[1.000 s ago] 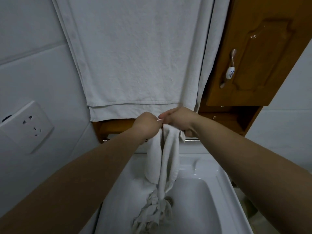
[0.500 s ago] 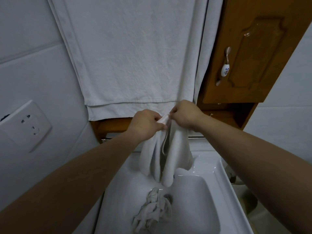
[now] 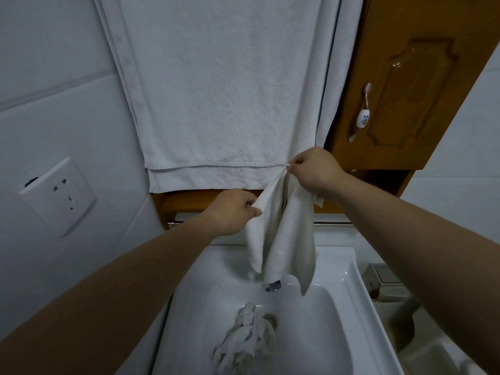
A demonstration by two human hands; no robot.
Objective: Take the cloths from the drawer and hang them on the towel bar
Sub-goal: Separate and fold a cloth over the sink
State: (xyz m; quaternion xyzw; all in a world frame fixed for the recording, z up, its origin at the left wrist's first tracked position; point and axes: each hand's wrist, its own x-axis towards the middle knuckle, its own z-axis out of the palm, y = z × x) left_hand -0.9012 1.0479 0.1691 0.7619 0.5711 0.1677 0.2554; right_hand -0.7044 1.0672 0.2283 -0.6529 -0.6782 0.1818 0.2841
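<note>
White cotton fills the middle of the head view: a small cloth (image 3: 281, 239) hangs in folds above the sink (image 3: 338, 301), held up by 2 hands. The right hand (image 3: 315, 169) is the higher one, its fingertips pinched shut on a top corner of the cloth, just in front of the lower right corner of the large towel (image 3: 230, 90). The left hand (image 3: 232, 211) sits lower and to the left, thumb and fingers closed on the cloth's left edge. Between the 2 grips the fabric runs taut on a slant, and the rest droops down, its lowest tip hanging over the far end of the basin and covering most of the tap (image 3: 273, 286).

In the near part of the sink lies a second cloth (image 3: 244, 339), twisted and crumpled, beside the drain (image 3: 270, 319).

The large towel hangs flat against the far wall in 2 layers, the back layer showing below the front one. A wooden cabinet (image 3: 405, 90) with a white-and-metal handle (image 3: 361, 112) stands to the right of it. Below the towel runs a wooden shelf (image 3: 189, 201), and under that a thin metal bar (image 3: 332, 223), partly hidden by the held cloth. A wall socket (image 3: 58, 194) sits on the left wall.
</note>
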